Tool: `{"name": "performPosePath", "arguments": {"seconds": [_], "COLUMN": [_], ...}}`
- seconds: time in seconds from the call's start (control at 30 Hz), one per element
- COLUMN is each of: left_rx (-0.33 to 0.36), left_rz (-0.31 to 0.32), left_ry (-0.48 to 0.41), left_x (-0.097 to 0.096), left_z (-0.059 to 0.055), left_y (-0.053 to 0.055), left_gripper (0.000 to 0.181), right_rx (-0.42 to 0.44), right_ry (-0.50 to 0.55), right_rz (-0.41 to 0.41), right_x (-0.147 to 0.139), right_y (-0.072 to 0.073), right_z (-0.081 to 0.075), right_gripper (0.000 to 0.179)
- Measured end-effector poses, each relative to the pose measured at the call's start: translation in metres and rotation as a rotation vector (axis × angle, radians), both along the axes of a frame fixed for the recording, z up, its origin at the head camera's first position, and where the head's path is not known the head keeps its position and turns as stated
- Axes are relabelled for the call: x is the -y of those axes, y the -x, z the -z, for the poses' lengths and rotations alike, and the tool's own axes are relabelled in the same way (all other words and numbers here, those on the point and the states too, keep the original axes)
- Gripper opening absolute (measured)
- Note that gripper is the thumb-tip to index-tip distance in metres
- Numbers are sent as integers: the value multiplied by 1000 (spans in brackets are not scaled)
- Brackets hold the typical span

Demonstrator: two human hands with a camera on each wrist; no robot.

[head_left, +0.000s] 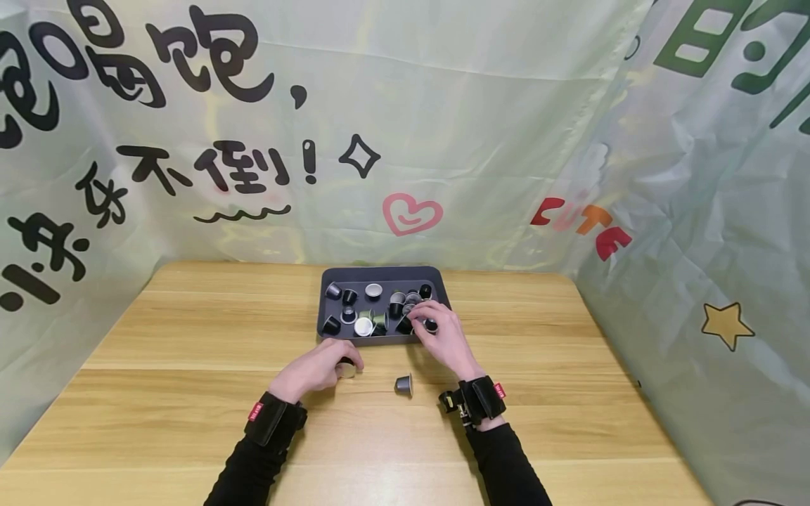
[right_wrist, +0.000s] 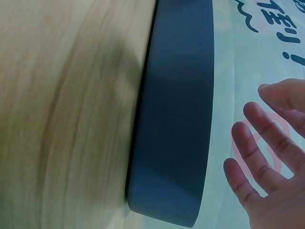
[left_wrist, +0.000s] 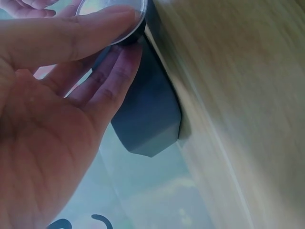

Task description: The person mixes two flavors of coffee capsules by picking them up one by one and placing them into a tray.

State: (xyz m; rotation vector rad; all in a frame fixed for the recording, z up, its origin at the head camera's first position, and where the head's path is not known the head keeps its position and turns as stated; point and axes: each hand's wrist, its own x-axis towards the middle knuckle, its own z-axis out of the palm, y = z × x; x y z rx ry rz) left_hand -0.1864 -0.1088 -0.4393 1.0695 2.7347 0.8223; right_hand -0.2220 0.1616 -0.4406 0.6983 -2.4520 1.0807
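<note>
Between the thumb and fingers of my left hand [head_left: 319, 369] is a dark coffee capsule [head_left: 346, 369], held just in front of the tray. Its clear-rimmed lid and black side show in the left wrist view, partly behind the thumb. My right hand [head_left: 445, 339] reaches over the tray's right front corner, its fingertips close above the capsules there. In the right wrist view the fingers [right_wrist: 257, 160] are spread and loosely bent, with nothing seen between them. A grey capsule [head_left: 403, 384] lies on its side on the table between the hands.
The dark rectangular tray [head_left: 380, 272] stands near the table's back edge. Several black, silver and green capsules lie in it, some upside down, among them a white-topped one [head_left: 363, 327]. A printed cloth [head_left: 493, 154] hangs behind the wooden table [head_left: 354, 450].
</note>
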Motion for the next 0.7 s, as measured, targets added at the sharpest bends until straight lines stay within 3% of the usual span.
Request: {"name": "performPosePath", "arguments": {"seconds": [0.5, 0.7], "left_rx": [-24, 24], "left_rz": [17, 43], "left_ry": [-29, -31], "left_x": [1, 0], "left_z": [-5, -9], "left_y": [-1, 2], "left_gripper": [51, 43], "right_rx": [-36, -23], "right_ry": [12, 11], "right_rz": [-1, 3], "right_x": [0, 0], "right_y": [0, 0], "right_z": [-1, -1], "right_gripper": [11, 11]}}
